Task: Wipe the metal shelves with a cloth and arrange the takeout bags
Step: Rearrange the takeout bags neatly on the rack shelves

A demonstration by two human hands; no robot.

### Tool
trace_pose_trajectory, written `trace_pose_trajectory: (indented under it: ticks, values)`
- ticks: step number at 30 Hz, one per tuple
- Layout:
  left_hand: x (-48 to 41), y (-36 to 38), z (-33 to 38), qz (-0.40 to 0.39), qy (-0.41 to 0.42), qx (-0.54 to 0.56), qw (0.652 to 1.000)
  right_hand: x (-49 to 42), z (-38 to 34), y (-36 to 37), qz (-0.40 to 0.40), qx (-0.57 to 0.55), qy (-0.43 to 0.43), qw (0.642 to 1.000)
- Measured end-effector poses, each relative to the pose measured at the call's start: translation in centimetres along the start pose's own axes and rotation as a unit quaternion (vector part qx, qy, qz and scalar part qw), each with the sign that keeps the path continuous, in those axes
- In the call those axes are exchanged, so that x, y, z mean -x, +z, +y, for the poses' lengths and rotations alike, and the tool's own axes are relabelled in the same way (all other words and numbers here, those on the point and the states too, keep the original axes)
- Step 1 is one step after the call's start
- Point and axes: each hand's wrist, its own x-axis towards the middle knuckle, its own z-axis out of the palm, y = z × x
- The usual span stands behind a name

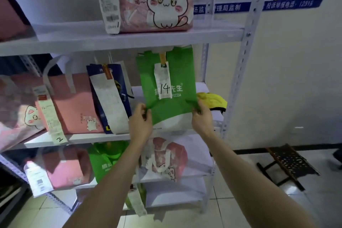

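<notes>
A green pizza takeout bag (175, 79) with a receipt marked 14 stands on the middle metal shelf (83, 138). My left hand (140, 122) pinches its lower left edge, and my right hand (201, 118) pinches its lower right edge. A yellow cloth (212, 100) lies bunched on the same shelf, just right of the bag. Left of the green bag stand a navy bag (118, 87) with a long receipt and a pink cat bag (74, 103).
The top shelf (129, 40) carries a pink cat bag (157, 0). Lower shelves hold a green bag (105, 161) and pink bags (162, 157). The rack's right upright (240, 61) stands by a wall. A dark folding stool (288, 164) sits on the tiled floor at right.
</notes>
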Motion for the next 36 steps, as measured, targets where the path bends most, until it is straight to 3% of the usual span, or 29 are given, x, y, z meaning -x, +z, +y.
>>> trace_pose_trajectory:
  ticks: [5, 11, 24, 29, 33, 36]
  values:
    - [-2.9, 2.3, -2.6, -0.032, -0.012, -0.03, 0.999, -3.0, 3.2, 1.4, -0.038, 0.034, 0.04, 0.998]
    - [-3.0, 3.0, -4.3, -0.036, -0.023, -0.034, 0.999, -3.6, 5.6, 2.1, -0.027, 0.03, 0.052, 0.998]
    - [3.2, -1.9, -3.6, -0.071, -0.035, -0.067, 0.995, 4.1, 5.9, -3.9, -0.052, 0.146, 0.041, 0.987]
    - [8.7, -5.4, -2.9, -0.161, -0.036, -0.126, 0.978, 10.2, 5.6, -5.1, -0.141, 0.19, 0.041, 0.971]
    - [12.3, -9.0, -3.1, -0.306, 0.024, -0.245, 0.92, 14.1, 5.1, -4.0, -0.288, 0.296, 0.012, 0.911]
    - [13.9, -11.7, -3.3, -0.353, 0.039, -0.3, 0.885, 16.2, 3.7, -2.5, -0.343, 0.333, -0.004, 0.878]
